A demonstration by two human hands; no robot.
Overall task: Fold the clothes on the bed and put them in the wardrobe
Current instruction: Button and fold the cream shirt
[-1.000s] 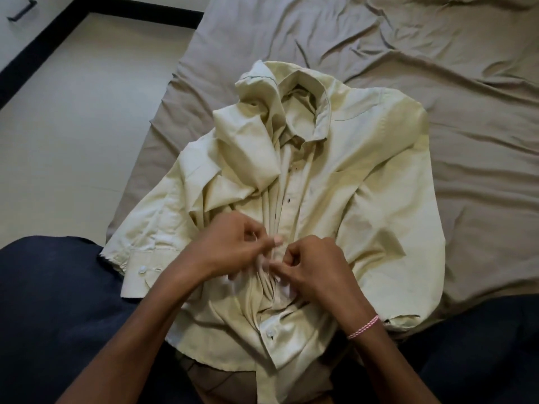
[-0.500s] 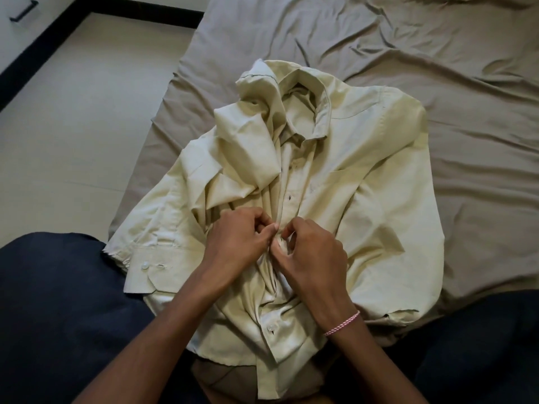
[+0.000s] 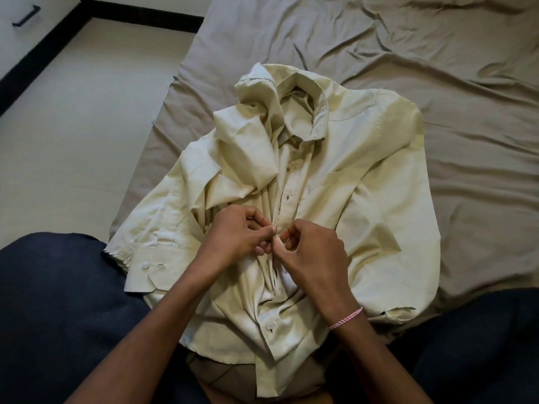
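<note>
Down at the near end of the bed [image 3: 437, 68], the person's legs [image 3: 58, 301] in dark blue sit either side of the shirt [image 3: 364, 199] hem. Both forearms reach in between them. Pink-and-white thread band [image 3: 346, 317] on the right wrist.

Left hand [image 3: 233, 233] and right hand [image 3: 315, 252] meet at the shirt's front placket, about mid-length. Each pinches placket cloth between thumb and fingertips, other fingers curled. The two sets of fingertips almost touch. Can't tell if a button sits in the pinch.

Shirt: pale cream-yellow, long sleeves, front up on the bed, hem toward the person, collar [image 3: 306, 91] at the far end. White button [image 3: 268, 326] below the hands; placket gapes above them. Left side bunched, a sleeve heaped over the chest. A cuff [image 3: 145, 269] lies at the bed's left edge, touching the blue leg. Right sleeve folded down along the body, flatter.

Room: taupe sheet is wrinkled, bare to the right and beyond the collar. Bed's left edge runs diagonally, light floor [image 3: 87, 126] beside it. Far left corner: black skirting [image 3: 43, 45], then a white unit [image 3: 52, 4] with a dark handle [image 3: 26, 16], closed, contents not visible.
</note>
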